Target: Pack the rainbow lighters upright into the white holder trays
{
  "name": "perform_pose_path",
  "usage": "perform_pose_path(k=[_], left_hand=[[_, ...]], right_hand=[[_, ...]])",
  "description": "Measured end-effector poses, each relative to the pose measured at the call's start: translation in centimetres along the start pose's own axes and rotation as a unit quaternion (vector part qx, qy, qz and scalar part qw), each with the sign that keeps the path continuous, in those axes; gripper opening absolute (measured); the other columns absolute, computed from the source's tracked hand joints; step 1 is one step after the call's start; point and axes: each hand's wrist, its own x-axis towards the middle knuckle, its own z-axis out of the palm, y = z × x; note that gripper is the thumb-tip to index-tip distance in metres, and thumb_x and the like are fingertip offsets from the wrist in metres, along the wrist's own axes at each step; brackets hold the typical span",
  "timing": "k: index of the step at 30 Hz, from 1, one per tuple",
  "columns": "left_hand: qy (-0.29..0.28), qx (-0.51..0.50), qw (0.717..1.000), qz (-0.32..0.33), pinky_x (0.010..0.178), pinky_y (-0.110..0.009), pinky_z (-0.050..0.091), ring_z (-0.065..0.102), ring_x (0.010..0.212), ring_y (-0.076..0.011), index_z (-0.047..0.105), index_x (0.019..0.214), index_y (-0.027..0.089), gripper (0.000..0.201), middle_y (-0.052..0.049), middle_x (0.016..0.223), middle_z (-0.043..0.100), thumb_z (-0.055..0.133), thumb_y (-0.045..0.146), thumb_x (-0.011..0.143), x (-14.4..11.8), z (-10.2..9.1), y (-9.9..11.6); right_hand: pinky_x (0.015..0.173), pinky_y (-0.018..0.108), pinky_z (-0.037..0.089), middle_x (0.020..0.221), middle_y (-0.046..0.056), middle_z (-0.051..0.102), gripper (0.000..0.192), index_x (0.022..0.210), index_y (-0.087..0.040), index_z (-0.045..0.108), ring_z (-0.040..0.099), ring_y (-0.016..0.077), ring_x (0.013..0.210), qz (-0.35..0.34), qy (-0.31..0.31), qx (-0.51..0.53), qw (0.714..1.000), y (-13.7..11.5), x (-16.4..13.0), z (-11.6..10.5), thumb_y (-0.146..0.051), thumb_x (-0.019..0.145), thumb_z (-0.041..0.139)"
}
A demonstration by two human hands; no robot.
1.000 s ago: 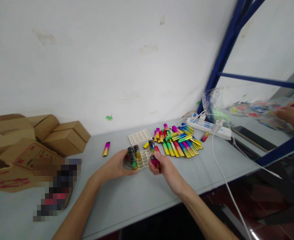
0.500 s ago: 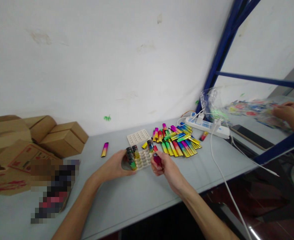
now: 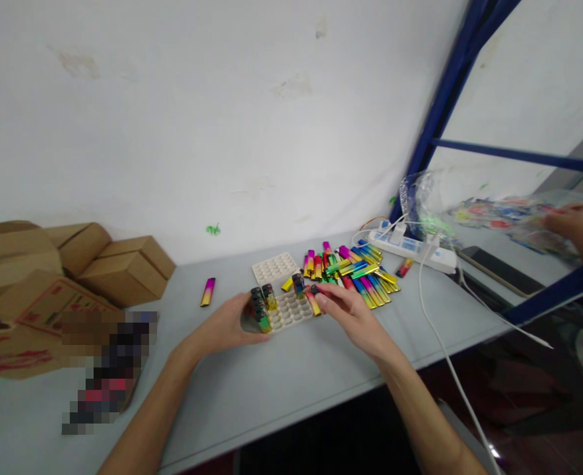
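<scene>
Head view: we look down on a grey table (image 3: 281, 382) set against a white wall.
Left hand (image 3: 224, 326): we curl it around the near-left edge of a white slotted tray (image 3: 291, 310), steadying it on the table.
Right hand (image 3: 348, 310): our fingers lie loosely extended over the near edge of the loose lighter pile (image 3: 353, 270), fingertips touching a red-and-yellow lighter (image 3: 313, 303) just beside the tray; we cannot tell whether it is pinched or merely touched.
Tray contents: we count about five upright lighters (image 3: 261, 307), four clustered at the left end and one near the back right; most slots stay bare.
Counts: one spare empty tray (image 3: 275, 267) behind; one stray lighter (image 3: 207, 291) lying apart to the left; one more beside the power strip (image 3: 412, 249); the pile holds roughly two dozen, too overlapped to count exactly; three or four cardboard boxes (image 3: 123, 270) at left.
Risk: we judge that a nudge from the right wrist could tip the standing lighters, since they sit shallowly; the white cable (image 3: 437, 330) trailing off the table edge could snag an arm.
Background: another person's hand (image 3: 573, 227) works at right.
</scene>
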Motion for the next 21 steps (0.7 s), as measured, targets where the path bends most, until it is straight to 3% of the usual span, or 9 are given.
perform_pose_path(k=[2, 5, 10, 14, 21], left_hand=[[-0.003, -0.008, 1.0, 0.0, 0.098, -0.047, 0.059, 0.071, 0.108, -0.0351, 0.069, 0.126, 0.014, 0.073, -0.017, 0.124, 0.076, 0.091, 0.049, 0.066, 0.0, 0.0, 0.0], [-0.002, -0.012, 1.0, 0.001, 0.097, -0.046, 0.059, 0.071, 0.108, -0.0348, 0.069, 0.127, 0.014, 0.073, -0.017, 0.125, 0.076, 0.091, 0.047, 0.066, 0.0, 0.1, 0.0], [0.011, -0.017, 1.0, 0.001, 0.094, -0.046, 0.06, 0.072, 0.104, -0.0343, 0.071, 0.123, 0.016, 0.07, -0.015, 0.12, 0.078, 0.093, 0.046, 0.063, 0.0, 0.0, 0.1], [0.012, -0.011, 1.0, 0.002, 0.093, -0.044, 0.06, 0.072, 0.104, -0.0339, 0.072, 0.121, 0.016, 0.069, -0.014, 0.118, 0.078, 0.093, 0.046, 0.063, 0.0, 0.0, 0.2], [0.0, -0.001, 1.0, 0.0, 0.092, -0.042, 0.06, 0.073, 0.106, -0.0341, 0.069, 0.129, 0.015, 0.074, -0.015, 0.123, 0.078, 0.091, 0.048, 0.066, 0.0, 0.0, 0.2]], right_hand=[[0.085, 0.034, 0.055, 0.108, 0.008, 0.077, 0.043, 0.115, -0.02, 0.077, 0.07, 0.0221, 0.097, -0.01, 0.026, -0.042, 0.999, 0.5, 0.4, -0.1, -0.056, 0.091, 0.079], [0.087, 0.035, 0.057, 0.102, 0.007, 0.08, 0.039, 0.115, -0.02, 0.072, 0.075, 0.0242, 0.098, -0.029, 0.048, -0.108, 0.993, 1.0, 0.9, -0.1, -0.052, 0.092, 0.078], [0.075, 0.03, 0.057, 0.09, 0.004, 0.08, 0.029, 0.118, -0.021, 0.064, 0.077, 0.0216, 0.085, -0.06, 0.012, -0.192, 0.98, 1.0, 1.3, 0.0, -0.046, 0.103, 0.065], [0.087, 0.035, 0.059, 0.095, 0.006, 0.081, 0.022, 0.116, -0.021, 0.069, 0.078, 0.023, 0.089, -0.092, -0.004, -0.252, 0.963, 1.5, 1.6, -0.1, -0.039, 0.104, 0.068], [0.084, 0.034, 0.065, 0.106, 0.011, 0.08, 0.026, 0.117, -0.019, 0.073, 0.079, 0.0238, 0.093, -0.109, -0.003, -0.215, 0.97, 2.4, 1.8, -0.2, -0.04, 0.101, 0.072]])
